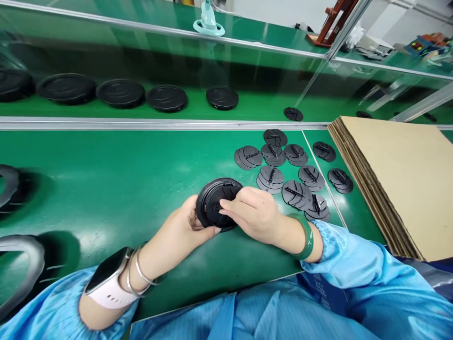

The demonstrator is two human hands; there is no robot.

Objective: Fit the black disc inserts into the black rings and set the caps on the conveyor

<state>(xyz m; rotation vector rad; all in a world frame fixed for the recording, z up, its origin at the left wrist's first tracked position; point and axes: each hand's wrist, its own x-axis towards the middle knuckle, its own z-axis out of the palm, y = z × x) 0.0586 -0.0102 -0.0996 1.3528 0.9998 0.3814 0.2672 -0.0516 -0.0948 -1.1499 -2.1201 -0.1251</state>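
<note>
While left hand [190, 222] clasps black disc [213, 206] edgewise — right hand [255, 211] pinches at its face.

Open room at left, crowding at right.
From where I stand, a hand could sweep the green tabletop [106, 184] at centre left; rings [35, 257] block the left edge, the left hand [191, 218], right hand [253, 210] and round black piece [208, 208] fill the middle, thin black discs [296, 191] and a cardboard stack [399, 179] crowd the right, and a metal rail [166, 124] crosses above.
</note>
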